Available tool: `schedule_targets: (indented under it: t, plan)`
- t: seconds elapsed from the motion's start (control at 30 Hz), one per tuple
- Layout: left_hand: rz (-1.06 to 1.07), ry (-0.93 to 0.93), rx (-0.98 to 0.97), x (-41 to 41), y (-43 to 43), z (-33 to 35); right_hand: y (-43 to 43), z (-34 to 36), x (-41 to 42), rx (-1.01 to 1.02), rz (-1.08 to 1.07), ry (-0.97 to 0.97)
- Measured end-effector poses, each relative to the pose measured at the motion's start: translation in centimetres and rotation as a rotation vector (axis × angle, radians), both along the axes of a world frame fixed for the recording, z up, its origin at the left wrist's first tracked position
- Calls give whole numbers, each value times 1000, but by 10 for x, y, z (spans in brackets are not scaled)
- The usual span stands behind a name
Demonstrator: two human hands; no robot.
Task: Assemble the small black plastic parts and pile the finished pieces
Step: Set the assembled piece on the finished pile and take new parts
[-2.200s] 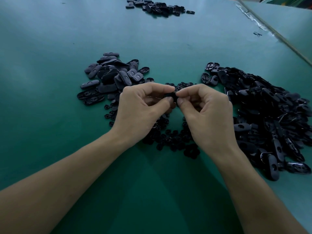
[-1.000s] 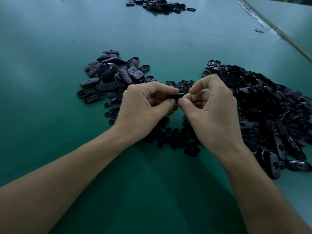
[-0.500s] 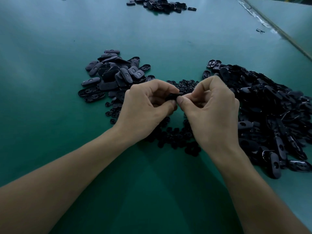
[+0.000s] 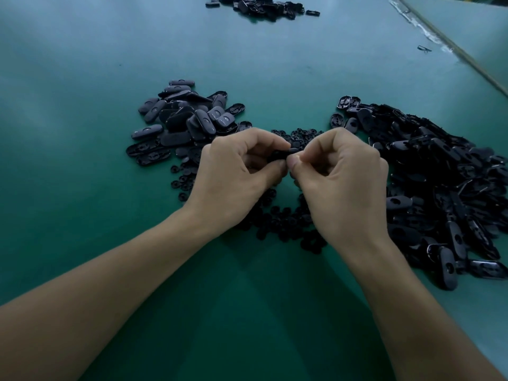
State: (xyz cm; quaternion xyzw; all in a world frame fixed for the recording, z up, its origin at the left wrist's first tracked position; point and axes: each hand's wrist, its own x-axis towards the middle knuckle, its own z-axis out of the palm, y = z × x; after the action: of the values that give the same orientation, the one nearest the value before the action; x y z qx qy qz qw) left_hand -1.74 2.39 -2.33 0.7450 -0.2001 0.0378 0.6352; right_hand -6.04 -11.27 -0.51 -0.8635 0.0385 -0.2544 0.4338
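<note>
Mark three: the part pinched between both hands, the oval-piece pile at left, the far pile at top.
pinched part [image 4: 284,154], head view, its exposed dark middle.
left oval pile [image 4: 189,121], head view, a piece mid-pile.
far pile [image 4: 261,5], head view, middle of the heap.

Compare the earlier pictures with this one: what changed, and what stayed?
The right hand has arched its forefinger higher over the small black part; nothing was picked up or released. Both hands still pinch that part together, the left hand barely shifted, and the piles on the green table lie as before.
</note>
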Motion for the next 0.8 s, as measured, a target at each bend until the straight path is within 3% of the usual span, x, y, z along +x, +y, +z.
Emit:
schedule_targets:
  t: [0.43,0.53,0.8]
  plan:
    - [-8,17,-27,6,-2,-6,-11,4,2,60,81,-22]
    - [-54,51,-76,5,-2,-5,-17,3,4,6,101,33]
    - [-65,115,-170,5,-1,-5,-25,-1,7,103,207,89]
